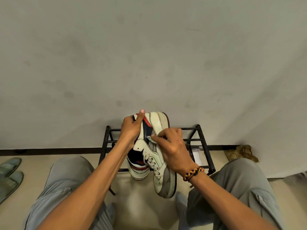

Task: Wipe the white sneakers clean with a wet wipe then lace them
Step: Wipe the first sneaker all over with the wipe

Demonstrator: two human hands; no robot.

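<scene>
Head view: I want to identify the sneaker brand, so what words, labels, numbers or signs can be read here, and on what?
None can be read.
Sneaker, held by the left hand: a tiny mark on the dark side panel, too small and blurred to read.
White packet on the black rack, behind the right hand: no legible print.

Both hands [131,128] [172,146] curled, gripping.

Head camera: looks forward-down, close over lap, facing wall [149,47].
</scene>
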